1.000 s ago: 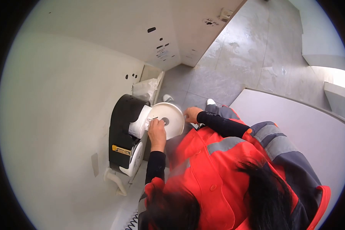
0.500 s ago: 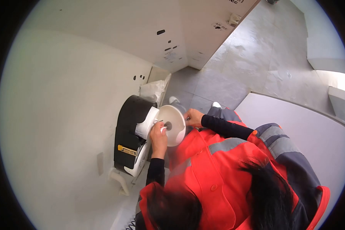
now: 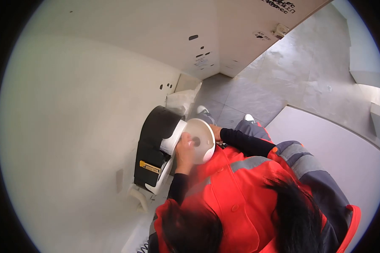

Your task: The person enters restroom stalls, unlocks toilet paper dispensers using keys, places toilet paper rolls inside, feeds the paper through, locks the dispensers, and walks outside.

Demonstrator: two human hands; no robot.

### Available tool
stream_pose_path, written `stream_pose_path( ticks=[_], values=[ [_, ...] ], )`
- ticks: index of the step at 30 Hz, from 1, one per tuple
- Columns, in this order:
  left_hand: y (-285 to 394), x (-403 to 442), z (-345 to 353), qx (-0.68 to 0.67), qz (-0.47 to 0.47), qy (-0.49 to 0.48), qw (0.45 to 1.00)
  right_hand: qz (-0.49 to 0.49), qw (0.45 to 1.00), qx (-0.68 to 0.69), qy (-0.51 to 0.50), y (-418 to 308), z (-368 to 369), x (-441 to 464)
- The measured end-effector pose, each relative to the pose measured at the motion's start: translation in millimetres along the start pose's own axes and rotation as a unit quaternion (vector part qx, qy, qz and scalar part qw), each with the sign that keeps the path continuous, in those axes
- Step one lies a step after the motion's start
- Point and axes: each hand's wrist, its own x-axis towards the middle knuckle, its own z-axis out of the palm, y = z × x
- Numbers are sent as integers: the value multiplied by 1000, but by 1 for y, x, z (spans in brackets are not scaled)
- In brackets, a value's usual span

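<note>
"Head camera: findings?"
"Black dispenser (image 3: pixel 150 137); left hand (image 3: pixel 184 154) half-curled, hold unclear; white cover (image 3: pixel 205 147) beside the dispenser; right hand (image 3: pixel 217 132) at the cover's edge, grip hidden."
"Advice?"
"Brace the cover evenly; use light fingers."

R hand (image 3: pixel 216 132) fingertips prob. hidden behind wht. cover (image 3: pixel 204 146).

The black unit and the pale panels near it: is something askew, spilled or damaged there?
A yellow strip-like item, perhaps a cutter, sits on the black unit, an odd place for one. Irregular dark patches mark the pale panels; I cannot tell if they are damage or dirt. No spill is visible.
</note>
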Motion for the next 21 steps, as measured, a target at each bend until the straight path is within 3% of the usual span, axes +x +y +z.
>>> stream_pose_path(
  ticks=[3,5,7,10,12,15,17,21],
  values=[
    [0,1,-1,61,32,-36,997,13,996,82,36,13,11,2],
    [3,-2,-2,100,117,-6,988,9,998,64,24,21,13,5],
    [1,-8,-4,91,112,-3,990,6,999,46,15,19,10,7],
    [3,-16,-7,105,118,-1,987,75,996,30,-24,20,9,7],
    [4,-16,-7,130,129,4,983,0,999,32,13,21,11,8],
    [3,-13,-4,124,126,7,984,-20,1000,-1,23,16,9,7],
    [7,-5,-2,127,71,-6,989,-1,1000,4,10,8,3,3],
    [2,-1,-1,140,70,-25,987,14,1000,-6,1,16,6,4]
  ],
)
